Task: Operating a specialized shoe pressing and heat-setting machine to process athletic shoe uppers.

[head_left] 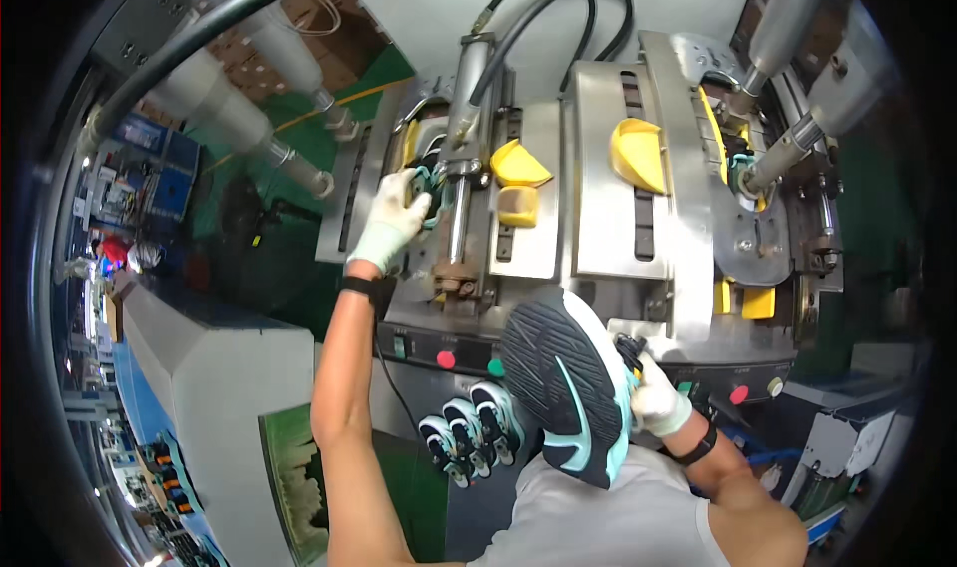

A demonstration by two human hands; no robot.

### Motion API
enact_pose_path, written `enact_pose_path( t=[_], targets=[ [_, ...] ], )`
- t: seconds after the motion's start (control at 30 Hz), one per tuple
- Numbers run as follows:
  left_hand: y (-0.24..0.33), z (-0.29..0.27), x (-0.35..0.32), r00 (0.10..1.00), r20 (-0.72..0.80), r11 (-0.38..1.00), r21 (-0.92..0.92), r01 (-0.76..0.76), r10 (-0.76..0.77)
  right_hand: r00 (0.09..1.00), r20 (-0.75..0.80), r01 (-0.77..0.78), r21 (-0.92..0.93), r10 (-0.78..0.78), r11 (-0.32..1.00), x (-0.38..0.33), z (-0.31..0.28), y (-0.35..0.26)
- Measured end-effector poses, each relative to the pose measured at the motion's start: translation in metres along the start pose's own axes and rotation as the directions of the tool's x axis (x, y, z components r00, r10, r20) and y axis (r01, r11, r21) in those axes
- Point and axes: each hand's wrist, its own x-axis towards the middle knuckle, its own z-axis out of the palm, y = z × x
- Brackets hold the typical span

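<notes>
My right hand [656, 397], in a white glove, is closed on a sneaker [563, 387] held up near my body. Its dark ribbed sole with teal inlays faces up, and white and teal show along its side. To the left, my gloved left hand [395, 216] reaches into the left station of a metal press. Its fingers are closed at the side of a second sneaker [429, 190], dark with teal, partly hidden behind the press cylinder [467, 118].
Yellow pads [520, 165] lie on the steel plates. The right station [748, 253] has slanted cylinders [797, 148] over it. Coloured buttons [447, 360] line the front panel. Several sneakers [472, 429] stand below it. A grey cabinet [234, 387] is at left.
</notes>
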Motion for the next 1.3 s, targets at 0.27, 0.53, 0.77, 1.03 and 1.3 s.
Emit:
enact_pose_path(
  t=[0.27,0.53,0.77,1.03,1.3],
  targets=[
    [-0.088,0.072,0.093,0.936,0.068,0.928,0.175,0.329,-0.345,0.993,-0.002,0.114,0.288,-0.118,0.951,-0.041,-0.04,0.005],
    [-0.017,-0.056,0.026,0.944,-0.062,0.939,0.099,0.328,-0.323,0.998,0.014,-0.06,0.309,0.059,0.949,-0.021,-0.035,0.044],
    [0.016,-0.111,-0.255,0.85,-0.327,0.893,-0.328,0.307,-0.412,0.969,-0.184,0.158,-0.047,-0.164,0.986,0.097,0.067,0.065],
    [-0.014,-0.034,-0.536,0.384,-0.347,0.5,-0.367,0.784,-0.856,0.837,-0.499,-0.112,-0.557,-0.224,0.823,0.391,0.078,0.08],
    [-0.001,0.105,-0.636,0.175,-0.312,0.278,-0.322,0.905,-0.934,0.633,-0.124,-0.356,-0.923,-0.764,-0.145,0.516,0.006,0.104]
  ],
)
